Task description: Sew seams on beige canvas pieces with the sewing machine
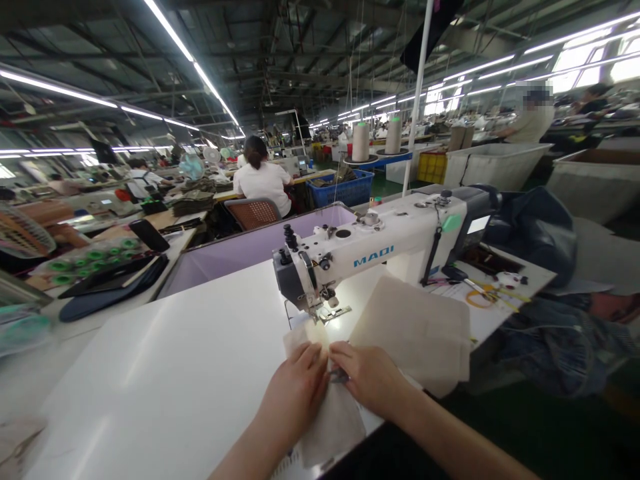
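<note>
A white sewing machine (375, 250) stands on a white table (165, 360), its lit needle area just beyond my hands. Under the presser foot lies the far end of a beige cloth piece (335, 427), which runs back toward the table's front edge. My left hand (300, 380) is on this cloth, fingers together and pressed down. My right hand (363, 373) is closed beside it, with a small dark metal object (339, 375) partly showing under its fingers. To the right of the needle rests a stack of beige fabric panels (415, 327).
Scissors (483, 290) and small tools lie at the table's right end. Behind the machine are a lilac-lined trough (250, 247), thread cones (360, 143) and a blue basket (343, 190). A seated person in white (263, 177) faces away. Denim (555, 347) hangs at right.
</note>
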Tool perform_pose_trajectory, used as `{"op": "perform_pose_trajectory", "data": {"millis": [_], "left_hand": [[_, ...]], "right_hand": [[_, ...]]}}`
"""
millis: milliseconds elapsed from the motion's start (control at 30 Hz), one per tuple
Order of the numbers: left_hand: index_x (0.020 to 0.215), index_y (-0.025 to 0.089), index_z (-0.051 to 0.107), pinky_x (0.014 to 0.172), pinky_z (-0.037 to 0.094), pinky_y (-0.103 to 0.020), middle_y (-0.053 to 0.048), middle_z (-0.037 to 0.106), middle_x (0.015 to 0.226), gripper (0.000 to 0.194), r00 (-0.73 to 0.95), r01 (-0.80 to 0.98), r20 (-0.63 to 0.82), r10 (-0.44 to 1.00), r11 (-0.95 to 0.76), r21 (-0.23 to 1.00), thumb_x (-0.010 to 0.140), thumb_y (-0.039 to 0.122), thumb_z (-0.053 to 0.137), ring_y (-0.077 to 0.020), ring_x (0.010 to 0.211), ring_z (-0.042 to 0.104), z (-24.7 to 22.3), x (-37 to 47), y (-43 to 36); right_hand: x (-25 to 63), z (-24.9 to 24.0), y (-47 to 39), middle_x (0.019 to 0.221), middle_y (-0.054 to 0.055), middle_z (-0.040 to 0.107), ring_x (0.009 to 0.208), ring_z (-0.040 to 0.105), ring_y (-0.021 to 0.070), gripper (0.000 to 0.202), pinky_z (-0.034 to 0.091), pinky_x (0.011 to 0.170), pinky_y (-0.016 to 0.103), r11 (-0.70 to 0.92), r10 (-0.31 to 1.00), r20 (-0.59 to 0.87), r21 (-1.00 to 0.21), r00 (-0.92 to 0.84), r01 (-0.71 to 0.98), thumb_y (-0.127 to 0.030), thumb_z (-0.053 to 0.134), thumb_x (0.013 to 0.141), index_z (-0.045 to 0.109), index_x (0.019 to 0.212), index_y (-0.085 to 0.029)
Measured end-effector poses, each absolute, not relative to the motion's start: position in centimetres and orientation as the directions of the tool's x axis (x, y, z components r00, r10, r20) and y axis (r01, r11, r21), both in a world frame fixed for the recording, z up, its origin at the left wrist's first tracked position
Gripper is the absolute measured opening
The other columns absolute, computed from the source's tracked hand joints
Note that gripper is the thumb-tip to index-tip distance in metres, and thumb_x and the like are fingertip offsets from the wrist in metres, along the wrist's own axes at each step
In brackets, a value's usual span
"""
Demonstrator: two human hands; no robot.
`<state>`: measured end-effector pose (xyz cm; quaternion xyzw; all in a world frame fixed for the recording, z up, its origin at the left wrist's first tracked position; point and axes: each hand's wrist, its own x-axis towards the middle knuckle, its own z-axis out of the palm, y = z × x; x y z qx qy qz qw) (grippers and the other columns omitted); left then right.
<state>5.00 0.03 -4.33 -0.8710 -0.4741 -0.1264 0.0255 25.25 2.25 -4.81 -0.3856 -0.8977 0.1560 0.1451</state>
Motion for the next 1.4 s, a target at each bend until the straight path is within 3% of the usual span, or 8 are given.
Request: {"op": "perform_pose_trajectory", "data": {"millis": [100,533,900,1067,1200,1400], "left_hand": [[0.123,0.018,0.062,0.094,0.06,-0.041,-0.012,0.067,0.124,0.03,0.538,0.817,0.283,0.794,-0.574,0.058,0.095,0.02,0.052,-0.0283,0.118,0.062,-4.4,4.9,-0.4],[0.105,0.017,0.07,0.093,0.06,-0.042,-0.012,0.069,0.116,0.021,0.52,0.833,0.253,0.816,-0.55,0.062,0.097,0.023,0.05,-0.0268,0.11,0.065,-3.4,4.1,2.6],[0.109,0.019,0.069,0.094,0.059,-0.038,-0.011,0.069,0.121,0.022,0.511,0.83,0.271,0.816,-0.55,0.089,0.099,0.023,0.049,-0.0242,0.11,0.067,-3.4,3.4,3.7],[0.117,0.019,0.066,0.098,0.055,-0.051,-0.014,0.065,0.13,0.025,0.431,0.898,0.263,0.863,-0.439,-0.031,0.095,0.023,0.055,-0.0319,0.122,0.06,-3.6,4.7,1.5],[0.125,0.023,0.062,0.08,0.061,-0.041,-0.012,0.066,0.125,0.036,0.412,0.911,0.153,0.898,-0.412,-0.035,0.09,0.031,0.066,-0.0295,0.108,0.064,-4.0,6.5,-2.2],[0.133,0.021,0.058,0.071,0.062,-0.039,-0.014,0.065,0.127,0.038,0.364,0.93,0.112,0.925,-0.353,-0.104,0.097,0.031,0.055,-0.0287,0.102,0.066,-3.8,3.8,-1.6]], "right_hand": [[25.1,-5.1,2.4,0.122,0.006,0.068,0.095,0.069,0.0207,0.022,0.05,0.079,0.029,0.646,0.746,0.142,-0.391,-0.65,0.656,-0.014,0.053,0.093,0.063,0.113,-0.018],[23.8,-4.3,5.2,0.116,0.003,0.069,0.096,0.068,0.0189,0.016,0.048,0.08,0.027,0.636,0.758,0.131,-0.37,-0.64,0.678,-0.02,0.052,0.097,0.066,0.106,-0.021],[23.4,-4.0,5.9,0.118,0.004,0.068,0.101,0.067,0.0186,0.019,0.047,0.085,0.026,0.609,0.77,0.111,-0.419,-0.628,0.673,-0.021,0.053,0.096,0.068,0.108,-0.022],[24.0,-3.7,5.0,0.121,0.003,0.067,0.1,0.067,0.0185,0.024,0.047,0.084,0.025,0.596,0.779,0.131,-0.459,-0.614,0.659,-0.017,0.054,0.094,0.067,0.113,-0.024],[26.4,-3.5,3.8,0.112,0.003,0.068,0.091,0.068,0.0182,0.019,0.046,0.077,0.026,0.491,0.86,0.122,-0.457,-0.495,0.741,-0.016,0.055,0.094,0.068,0.106,-0.021],[31.6,-2.3,2.8,0.102,0.005,0.067,0.083,0.067,0.0192,0.012,0.044,0.071,0.028,0.241,0.965,-0.003,-0.396,-0.263,0.886,-0.024,0.058,0.095,0.069,0.095,-0.019]]}}
